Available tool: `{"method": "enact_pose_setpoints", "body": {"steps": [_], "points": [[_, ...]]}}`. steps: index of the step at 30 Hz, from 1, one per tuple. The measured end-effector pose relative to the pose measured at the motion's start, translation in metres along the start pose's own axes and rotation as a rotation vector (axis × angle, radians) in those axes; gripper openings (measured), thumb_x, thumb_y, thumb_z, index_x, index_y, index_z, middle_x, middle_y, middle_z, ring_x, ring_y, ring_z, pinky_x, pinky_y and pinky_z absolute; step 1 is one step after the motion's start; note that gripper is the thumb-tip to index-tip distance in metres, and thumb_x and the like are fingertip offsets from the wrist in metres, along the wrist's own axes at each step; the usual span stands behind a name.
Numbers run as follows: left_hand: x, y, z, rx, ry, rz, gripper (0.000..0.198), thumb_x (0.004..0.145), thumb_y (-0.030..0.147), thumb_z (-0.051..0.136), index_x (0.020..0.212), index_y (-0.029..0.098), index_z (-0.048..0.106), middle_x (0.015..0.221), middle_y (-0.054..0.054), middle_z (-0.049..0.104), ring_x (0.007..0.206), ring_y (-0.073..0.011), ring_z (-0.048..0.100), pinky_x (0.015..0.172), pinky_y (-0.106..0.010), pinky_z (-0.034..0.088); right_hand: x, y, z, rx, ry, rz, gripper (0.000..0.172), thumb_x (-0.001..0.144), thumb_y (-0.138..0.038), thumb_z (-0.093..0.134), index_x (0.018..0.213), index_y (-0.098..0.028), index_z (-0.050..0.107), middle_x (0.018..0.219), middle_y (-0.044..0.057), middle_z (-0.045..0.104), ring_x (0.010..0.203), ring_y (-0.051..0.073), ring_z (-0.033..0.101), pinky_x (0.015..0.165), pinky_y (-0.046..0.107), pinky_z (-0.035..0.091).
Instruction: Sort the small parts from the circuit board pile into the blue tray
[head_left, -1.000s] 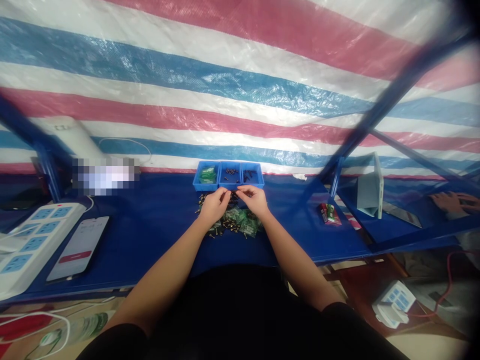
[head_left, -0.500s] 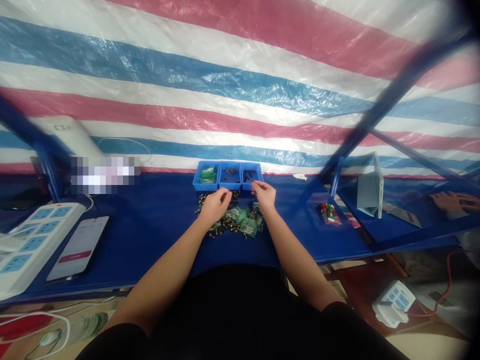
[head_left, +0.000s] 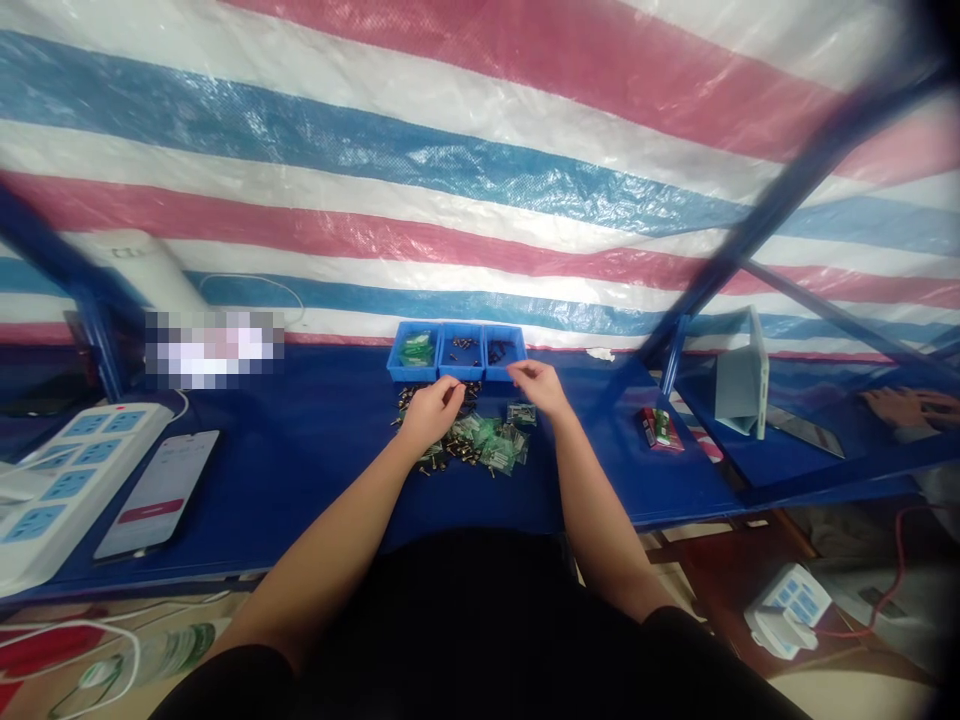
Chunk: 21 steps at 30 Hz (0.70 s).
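My left hand is closed in a pinch above a pile of small brass-and-black screw-like parts. Whatever its fingertips hold is too small to make out. My right hand hovers by the front right corner of the right blue bin, thumb and fingers drawn together; nothing nameable shows between them. Small dark parts lie in that bin. The middle bin holds a few brownish screw-like pieces, and the left bin holds green clear packets. More clear greenish packets lie between my forearms.
To the left are a phone and a white power strip. On the right sit a small red-and-green box, a tablet in a stand case and a blue frame post. Another person's hands rest at far right.
My right hand has shifted slightly right, away from the right bin, uncovering more of that bin and a packet below it. My left hand has stayed in place, still pinched.
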<state>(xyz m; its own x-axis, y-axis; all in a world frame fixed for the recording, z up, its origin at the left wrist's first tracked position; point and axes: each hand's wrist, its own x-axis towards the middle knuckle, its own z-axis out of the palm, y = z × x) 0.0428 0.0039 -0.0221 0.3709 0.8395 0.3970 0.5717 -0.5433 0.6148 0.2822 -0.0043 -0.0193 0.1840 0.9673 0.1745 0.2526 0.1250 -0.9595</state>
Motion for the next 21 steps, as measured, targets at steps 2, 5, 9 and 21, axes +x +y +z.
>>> {"method": "enact_pose_setpoints", "body": {"steps": [2, 5, 9, 21], "points": [[0.000, 0.000, 0.000, -0.001, -0.005, 0.004, 0.032, 0.094, 0.045, 0.039, 0.088, 0.022, 0.059, 0.064, 0.001, 0.060, 0.056, -0.0140, 0.053, 0.057, -0.025, 0.037, -0.001, 0.002, -0.014, -0.169, -0.240, -0.020, 0.030, 0.066, -0.042, 0.076, 0.084, -0.017, 0.076, 0.073, 0.004, 0.071, 0.067, 0.017, 0.065, 0.058, 0.025, 0.051], [0.000, 0.000, 0.000, -0.008, -0.007, 0.003, 0.032, 0.094, 0.046, 0.039, 0.087, 0.022, 0.059, 0.064, 0.002, 0.060, 0.057, -0.0138, 0.054, 0.057, -0.025, 0.036, -0.004, 0.004, -0.028, -0.321, -0.434, 0.011, 0.039, 0.054, -0.039, 0.083, 0.088, -0.018, 0.077, 0.073, 0.003, 0.069, 0.062, 0.015, 0.063, 0.053, 0.022, 0.047], [0.000, 0.000, 0.000, -0.011, -0.016, -0.002, 0.031, 0.094, 0.045, 0.040, 0.087, 0.022, 0.059, 0.064, 0.002, 0.060, 0.056, -0.0136, 0.054, 0.056, -0.025, 0.036, -0.005, 0.005, -0.037, -0.409, -0.516, -0.016, 0.062, 0.045, -0.035, 0.088, 0.104, -0.023, 0.074, 0.093, 0.005, 0.069, 0.084, 0.020, 0.065, 0.064, 0.024, 0.050], [-0.001, 0.001, 0.001, -0.001, -0.017, 0.007, 0.029, 0.094, 0.043, 0.042, 0.087, 0.022, 0.061, 0.065, 0.002, 0.061, 0.056, -0.0125, 0.053, 0.057, -0.025, 0.037, -0.005, 0.012, 0.003, -0.475, -0.331, -0.155, 0.047, 0.061, -0.032, 0.081, 0.106, -0.022, 0.072, 0.101, 0.007, 0.069, 0.086, 0.020, 0.063, 0.076, 0.031, 0.051]]}}
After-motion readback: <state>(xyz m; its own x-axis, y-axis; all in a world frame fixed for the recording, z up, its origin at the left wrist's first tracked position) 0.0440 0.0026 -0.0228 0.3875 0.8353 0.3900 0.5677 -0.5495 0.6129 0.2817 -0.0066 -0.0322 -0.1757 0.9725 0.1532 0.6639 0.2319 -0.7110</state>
